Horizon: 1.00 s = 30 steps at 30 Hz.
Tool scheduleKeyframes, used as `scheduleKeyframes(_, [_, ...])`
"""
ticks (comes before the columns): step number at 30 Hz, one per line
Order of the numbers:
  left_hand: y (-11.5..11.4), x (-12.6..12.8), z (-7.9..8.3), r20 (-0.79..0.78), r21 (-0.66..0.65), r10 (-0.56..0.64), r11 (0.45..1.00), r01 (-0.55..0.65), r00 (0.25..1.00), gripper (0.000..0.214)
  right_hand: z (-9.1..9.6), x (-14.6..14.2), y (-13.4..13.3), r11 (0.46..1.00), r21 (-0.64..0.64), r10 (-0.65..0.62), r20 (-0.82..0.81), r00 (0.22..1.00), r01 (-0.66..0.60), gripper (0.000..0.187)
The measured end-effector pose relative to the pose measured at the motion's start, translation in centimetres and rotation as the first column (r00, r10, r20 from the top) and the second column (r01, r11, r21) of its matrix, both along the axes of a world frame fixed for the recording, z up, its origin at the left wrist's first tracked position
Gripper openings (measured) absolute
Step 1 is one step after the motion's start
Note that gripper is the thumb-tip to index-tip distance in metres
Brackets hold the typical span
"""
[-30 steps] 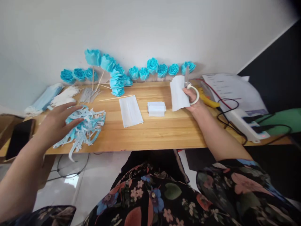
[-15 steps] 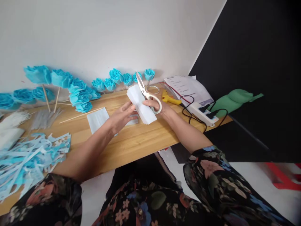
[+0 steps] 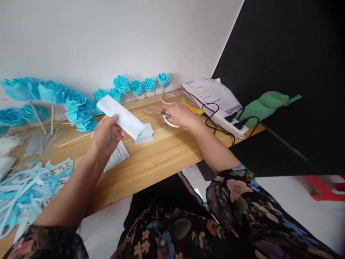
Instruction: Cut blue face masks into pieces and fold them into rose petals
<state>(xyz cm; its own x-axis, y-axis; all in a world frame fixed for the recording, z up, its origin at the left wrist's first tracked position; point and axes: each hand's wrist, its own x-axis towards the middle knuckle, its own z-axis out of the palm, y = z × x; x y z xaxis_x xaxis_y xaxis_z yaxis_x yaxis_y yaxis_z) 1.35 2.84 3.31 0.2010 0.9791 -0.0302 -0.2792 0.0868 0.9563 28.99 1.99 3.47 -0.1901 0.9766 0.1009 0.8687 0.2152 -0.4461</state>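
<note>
My left hand [image 3: 106, 133] pinches a folded white sheet [image 3: 121, 116] and holds it above the wooden table [image 3: 161, 154]. Just below it lie a flat white piece [image 3: 117, 155] and a small stack of white folded pieces [image 3: 145, 132]. My right hand [image 3: 180, 114] rests low on the table over white-handled scissors [image 3: 166, 118], fingers curled on the handle, blades pointing left along the wood.
Blue paper roses [image 3: 136, 86] on sticks line the wall. A heap of blue and white strips [image 3: 27, 183] lies at the left. A tape ring [image 3: 169, 98], yellow glue gun [image 3: 192, 106], power strip [image 3: 231, 124] with cables, papers [image 3: 210, 91] and a green object [image 3: 265, 106] are at the right.
My left hand took the white sheet and lifted it left, away from the right hand. The right hand lowered the scissors flat onto the table. The view swung right.
</note>
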Motion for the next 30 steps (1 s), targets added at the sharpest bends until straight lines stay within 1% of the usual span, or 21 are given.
scheduleKeyframes(1, [-0.2,-0.3,0.0,-0.018,0.004,-0.005,1.000,0.005,1.000,0.022,-0.1,0.1,-0.1,1.000,-0.019,-0.007,0.151,0.989,0.010,0.026])
scheduleKeyframes(2, [-0.4,-0.4,-0.1,-0.039,0.009,-0.010,1.000,0.010,0.999,0.023,-0.2,0.2,-0.3,0.999,-0.053,0.009,0.252,0.968,0.005,0.027])
scheduleKeyframes(3, [-0.6,-0.5,-0.2,-0.061,0.015,-0.013,1.000,0.014,0.998,0.023,-0.1,0.3,-0.5,0.996,-0.085,0.033,0.301,0.953,-0.007,0.030])
scheduleKeyframes(5, [-1.0,-0.5,-0.4,-0.112,0.033,-0.020,0.999,0.024,0.994,0.023,0.4,0.4,-0.9,0.991,-0.129,0.055,0.296,0.954,-0.017,0.035])
scheduleKeyframes(8, [-1.3,-0.4,-0.6,-0.177,0.061,-0.043,0.997,0.055,0.983,0.025,2.1,0.3,-1.7,0.992,-0.127,0.007,0.144,0.990,0.012,0.030])
scheduleKeyframes(9, [-1.3,-0.4,-0.6,-0.193,0.070,-0.050,0.995,0.064,0.980,0.026,2.6,0.0,-1.9,0.993,-0.116,0.019,0.070,0.997,-0.011,0.030])
scheduleKeyframes(11, [-1.5,-0.3,-0.5,-0.221,0.096,-0.055,0.992,0.078,0.974,0.029,3.2,-1.3,-2.2,0.988,-0.090,0.112,-0.118,0.987,-0.123,0.037])
scheduleKeyframes(12, [-1.6,-0.2,-0.5,-0.238,0.116,-0.056,0.990,0.086,0.970,0.030,3.2,-2.2,-2.3,0.979,-0.081,0.161,-0.245,0.956,-0.186,0.040])
scheduleKeyframes(13, [-1.7,0.0,-0.5,-0.259,0.138,-0.058,0.986,0.097,0.964,0.032,3.0,-3.3,-2.2,0.968,-0.073,0.197,-0.378,0.904,-0.241,0.043])
scheduleKeyframes(14, [-1.8,0.1,-0.5,-0.284,0.163,-0.057,0.981,0.107,0.957,0.033,2.6,-4.5,-2.1,0.956,-0.069,0.217,-0.491,0.844,-0.286,0.050])
scheduleKeyframes(15, [-1.9,0.2,-0.6,-0.315,0.189,-0.052,0.975,0.116,0.948,0.034,2.1,-5.7,-2.0,0.951,-0.064,0.215,-0.569,0.793,-0.304,0.055])
scheduleKeyframes(16, [-2.0,0.3,-0.6,-0.346,0.212,-0.042,0.970,0.122,0.937,0.034,1.5,-6.8,-1.7,0.957,-0.046,0.199,-0.614,0.764,-0.286,0.057])
scheduleKeyframes(18, [-2.1,0.5,-0.9,-0.376,0.250,-0.012,0.962,0.113,0.927,0.032,0.6,-8.6,-1.2,0.985,0.042,0.155,-0.648,0.746,-0.168,0.054])
scheduleKeyframes(20, [-1.9,0.5,-1.1,-0.321,0.293,0.035,0.954,0.064,0.947,0.030,0.0,-9.8,-0.5,0.987,0.152,0.138,-0.670,0.730,-0.047,0.052])
scheduleKeyframes(22, [-1.6,0.4,-1.3,-0.186,0.304,0.046,0.953,0.013,0.982,0.031,-0.2,-10.3,0.0,0.972,0.235,0.172,-0.683,0.710,-0.009,0.050])
scheduleKeyframes(24, [-1.2,0.4,-1.5,-0.039,0.239,-0.031,0.970,0.039,0.999,0.034,-0.4,-10.6,0.3,0.958,0.286,0.221,-0.682,0.697,-0.024,0.048])
scheduleKeyframes(26, [-1.1,0.4,-1.7,0.086,0.135,-0.139,0.983,0.127,0.987,0.042,-0.8,-10.7,0.3,0.951,0.310,0.236,-0.678,0.696,-0.020,0.047])
scheduleKeyframes(27, [-1.1,0.4,-1.9,0.130,0.088,-0.171,0.983,0.161,0.977,0.046,-1.1,-10.7,0.2,0.950,0.313,0.232,-0.678,0.698,-0.012,0.047])
scheduleKeyframes(28, [-1.2,0.4,-2.2,0.158,0.049,-0.180,0.984,0.174,0.971,0.049,-1.4,-10.7,0.0,0.950,0.313,0.226,-0.679,0.698,-0.003,0.047])
scheduleKeyframes(30, [-1.5,0.3,-2.8,0.171,-0.011,-0.126,0.991,0.130,0.977,0.051,-2.0,-10.6,-0.4,0.950,0.312,0.218,-0.682,0.698,0.008,0.046])
